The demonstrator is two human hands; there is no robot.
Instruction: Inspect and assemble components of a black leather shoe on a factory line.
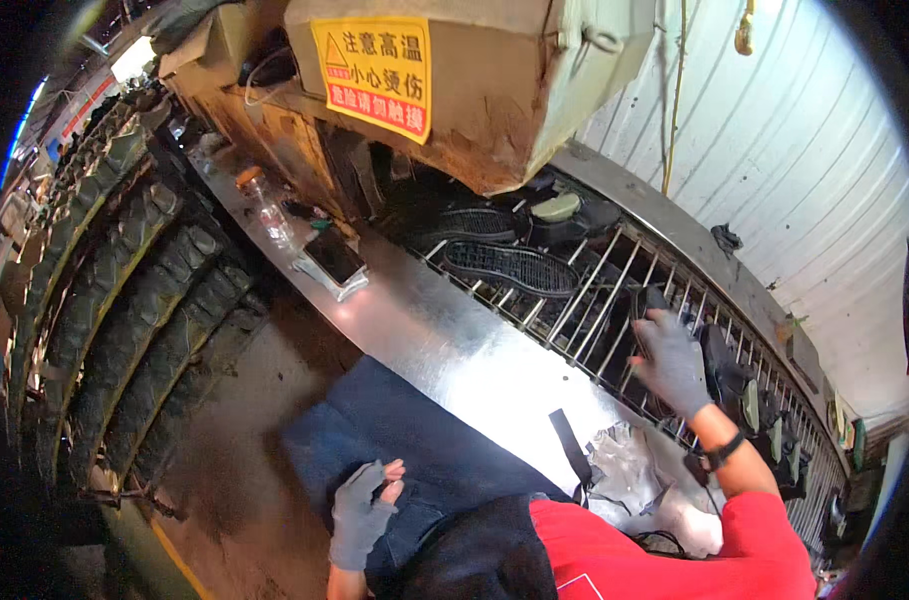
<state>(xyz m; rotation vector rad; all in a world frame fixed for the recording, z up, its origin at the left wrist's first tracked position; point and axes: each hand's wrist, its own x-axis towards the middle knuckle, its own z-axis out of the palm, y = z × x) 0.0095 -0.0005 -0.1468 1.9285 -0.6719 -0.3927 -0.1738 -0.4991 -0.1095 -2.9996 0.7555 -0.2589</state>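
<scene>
My right hand (674,362), in a grey glove with bare fingertips, reaches over the metal rod rack (596,278). Its fingers are stretched and apart, next to a dark shoe piece (655,297); I cannot make out any grip on it. Beyond, to the left, a black shoe sole (511,268) lies tread up on the rods, with another dark sole (471,224) behind it. Low in front of my body, my left hand (362,512) wears the same kind of glove. Its fingers are loosely bent and slightly apart, with nothing in them, near the dark blue apron (394,425).
A boxy machine hood (474,90) with a yellow warning label overhangs the rack. On the metal ledge stand a clear bottle (272,215) with an orange lid and a phone (334,258). Racks of dark shoe parts (124,300) rise at left. Several shoes (749,400) line the rack at right.
</scene>
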